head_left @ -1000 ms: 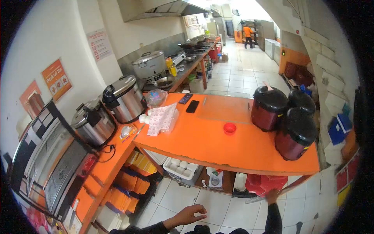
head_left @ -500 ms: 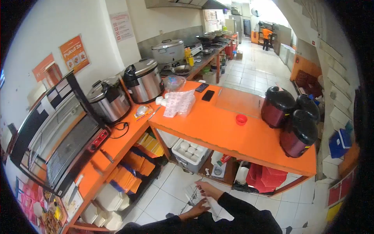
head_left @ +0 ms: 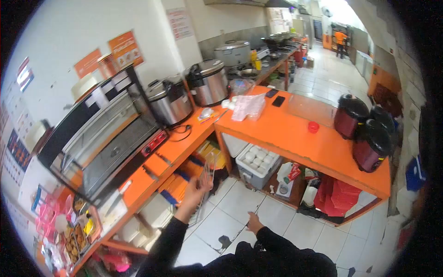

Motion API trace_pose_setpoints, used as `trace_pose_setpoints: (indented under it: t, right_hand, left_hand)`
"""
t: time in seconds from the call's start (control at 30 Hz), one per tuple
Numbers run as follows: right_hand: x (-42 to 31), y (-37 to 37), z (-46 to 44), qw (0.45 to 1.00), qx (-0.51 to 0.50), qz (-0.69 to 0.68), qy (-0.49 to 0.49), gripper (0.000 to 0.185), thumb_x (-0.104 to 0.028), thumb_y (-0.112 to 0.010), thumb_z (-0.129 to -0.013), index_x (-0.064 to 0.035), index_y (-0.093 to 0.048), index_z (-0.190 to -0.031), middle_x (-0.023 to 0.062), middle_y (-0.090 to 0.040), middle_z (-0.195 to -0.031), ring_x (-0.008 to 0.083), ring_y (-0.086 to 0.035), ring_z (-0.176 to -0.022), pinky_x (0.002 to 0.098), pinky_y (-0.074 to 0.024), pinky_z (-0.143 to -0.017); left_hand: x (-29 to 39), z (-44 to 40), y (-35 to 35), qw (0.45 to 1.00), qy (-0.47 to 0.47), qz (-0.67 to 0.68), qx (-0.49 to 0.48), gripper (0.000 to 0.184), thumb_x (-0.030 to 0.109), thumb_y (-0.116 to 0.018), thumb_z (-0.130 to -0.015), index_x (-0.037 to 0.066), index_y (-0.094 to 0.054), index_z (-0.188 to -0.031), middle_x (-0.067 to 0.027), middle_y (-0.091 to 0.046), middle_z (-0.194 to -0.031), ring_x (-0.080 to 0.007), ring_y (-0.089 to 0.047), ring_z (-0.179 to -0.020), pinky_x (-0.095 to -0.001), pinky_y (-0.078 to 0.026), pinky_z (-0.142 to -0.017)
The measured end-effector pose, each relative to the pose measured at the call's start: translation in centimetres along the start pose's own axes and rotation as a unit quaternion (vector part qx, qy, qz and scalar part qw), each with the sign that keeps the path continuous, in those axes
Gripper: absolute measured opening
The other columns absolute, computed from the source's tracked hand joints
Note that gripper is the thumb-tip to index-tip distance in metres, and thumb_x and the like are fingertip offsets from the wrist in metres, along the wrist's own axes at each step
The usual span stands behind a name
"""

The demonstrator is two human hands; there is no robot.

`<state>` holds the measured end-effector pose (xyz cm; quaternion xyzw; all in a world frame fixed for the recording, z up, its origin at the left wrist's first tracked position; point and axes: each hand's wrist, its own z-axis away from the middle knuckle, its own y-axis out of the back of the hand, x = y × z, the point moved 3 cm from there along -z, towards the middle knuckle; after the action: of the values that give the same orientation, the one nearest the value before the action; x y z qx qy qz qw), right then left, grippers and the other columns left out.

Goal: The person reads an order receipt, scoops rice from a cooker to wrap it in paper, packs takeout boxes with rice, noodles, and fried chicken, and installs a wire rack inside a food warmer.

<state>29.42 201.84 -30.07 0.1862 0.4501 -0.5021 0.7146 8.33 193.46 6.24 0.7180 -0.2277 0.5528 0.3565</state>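
My left hand (head_left: 194,191) is raised in front of the lower shelf on the left, fingers closed round a thin wire rack (head_left: 211,171). The rack looks see-through and blurred, with parts of it above and below the hand. My right hand (head_left: 253,223) hangs over the tiled floor, apart from the rack, with its fingers loosely apart and nothing visible in them. Orange folded packaging (head_left: 174,184) lies on the shelf behind my left hand. Ahead of both hands, a grey cool box (head_left: 253,175) holds several white round items.
A glass display warmer (head_left: 115,143) and steel rice cookers (head_left: 206,85) stand on the left counter. The orange table (head_left: 286,134) carries phones, a red bowl (head_left: 313,127) and dark red cookers (head_left: 371,145). A knife (head_left: 119,193) lies at left. Another person (head_left: 340,41) stands far back.
My hands have separated. The left has moved up and left with the wire rack, while the right has let go and stays low. The view has turned left.
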Motion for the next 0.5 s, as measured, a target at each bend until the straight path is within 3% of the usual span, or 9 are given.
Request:
trace_pose_setpoints:
  t: [0.03,0.1,0.13,0.17,0.23,0.27,0.37,0.43,0.5]
  right_hand:
    - [0.4,0.1,4.2,0.972,-0.006,-0.09,-0.216,0.063,-0.055,-0.055,-0.08,-0.0119,-0.044,-0.125,0.0167,-0.043,-0.118,0.034,-0.041,-0.105,0.0504,-0.0394,-0.089]
    - [8.2,0.5,3.4,0.963,-0.029,-0.081,-0.255,0.091,-0.061,-0.059,-0.076,-0.0197,-0.016,-0.145,0.0202,-0.018,-0.147,0.0505,-0.029,-0.123,0.0688,-0.0294,-0.09]
    - [7.8,-1.4,5.6,0.967,-0.041,-0.065,-0.242,0.094,-0.064,-0.059,-0.074,-0.0194,-0.016,-0.145,0.0194,-0.018,-0.146,0.0499,-0.03,-0.123,0.0679,-0.0309,-0.09]
    - [5.3,-3.7,10.2,0.971,-0.055,-0.049,-0.228,0.098,-0.068,-0.059,-0.072,-0.0191,-0.016,-0.145,0.0187,-0.019,-0.146,0.0493,-0.032,-0.123,0.067,-0.0324,-0.09]
    - [4.6,-7.4,12.4,0.96,-0.097,-0.153,-0.213,0.1,-0.069,-0.06,-0.071,-0.0185,-0.016,-0.146,0.0171,-0.022,-0.145,0.0474,-0.037,-0.121,0.064,-0.037,-0.09]
    - [4.6,-9.1,11.9,0.931,-0.119,-0.27,-0.214,0.098,-0.067,-0.061,-0.073,-0.0182,-0.016,-0.146,0.0162,-0.024,-0.145,0.0461,-0.041,-0.119,0.0619,-0.0401,-0.089]
    - [0.9,-13.1,14.2,0.807,-0.006,-0.566,-0.17,0.089,-0.056,-0.061,-0.081,-0.0142,-0.016,-0.145,0.0118,-0.034,-0.141,0.0381,-0.053,-0.111,0.0515,-0.048,-0.089]
    - [2.4,-13.2,9.6,0.757,-0.114,-0.632,-0.12,0.076,-0.048,-0.055,-0.088,-0.0116,-0.019,-0.145,0.0105,-0.037,-0.141,0.0327,-0.052,-0.114,0.044,-0.0467,-0.095]
    - [-1.1,-13.7,8.3,0.835,-0.122,-0.536,0.019,0.068,-0.044,-0.051,-0.092,-0.0102,-0.023,-0.144,0.0106,-0.037,-0.142,0.0301,-0.049,-0.119,0.0375,-0.046,-0.096]
  left_hand:
    - [2.8,1.5,2.9,0.999,-0.004,0.049,-0.005,0.031,0.026,-0.074,-0.077,0.004,-0.056,-0.092,0.0004,-0.054,-0.078,-0.0092,-0.049,-0.066,-0.0242,-0.04,-0.058]
    - [10.1,6.3,9.6,0.995,0.035,0.094,0.017,0.025,0.025,-0.069,-0.082,0.009,-0.056,-0.097,0.0049,-0.051,-0.078,-0.0023,-0.041,-0.06,-0.0192,-0.031,-0.05]
    - [12.1,9.1,12.9,0.99,0.059,0.125,0.029,0.024,0.024,-0.066,-0.085,0.01,-0.055,-0.101,0.0086,-0.045,-0.073,0.0005,-0.033,-0.056,-0.0168,-0.023,-0.046]
    - [13.5,11.7,16.1,0.985,0.038,0.165,0.02,0.026,0.024,-0.065,-0.085,0.01,-0.055,-0.103,0.0094,-0.041,-0.072,0.0006,-0.031,-0.054,-0.0159,-0.023,-0.046]
    - [14.7,17.3,22.5,0.97,0.031,0.24,0.02,0.031,0.025,-0.067,-0.082,0.008,-0.055,-0.105,0.0095,-0.042,-0.074,0.001,-0.029,-0.051,-0.0161,-0.02,-0.042]
    - [15.1,20.3,25.1,0.966,0.016,0.254,0.047,0.032,0.025,-0.068,-0.081,0.008,-0.055,-0.105,0.0095,-0.042,-0.074,0.0009,-0.029,-0.05,-0.0167,-0.018,-0.041]
    - [12.5,28.7,31.6,0.971,-0.027,0.213,0.107,0.032,0.024,-0.07,-0.08,0.006,-0.056,-0.102,0.0089,-0.043,-0.069,-0.0002,-0.028,-0.047,-0.0187,-0.017,-0.04]
    - [8.2,33.2,35.1,0.958,-0.055,0.196,0.203,0.023,0.022,-0.07,-0.08,0.007,-0.057,-0.092,0.0085,-0.038,-0.056,-0.0012,-0.029,-0.044,-0.0202,-0.019,-0.039]
    - [3.0,36.5,38.1,0.933,-0.06,0.187,0.303,0.016,0.019,-0.067,-0.084,0.009,-0.056,-0.09,0.0083,-0.039,-0.056,-0.0008,-0.03,-0.044,-0.0192,-0.02,-0.04]
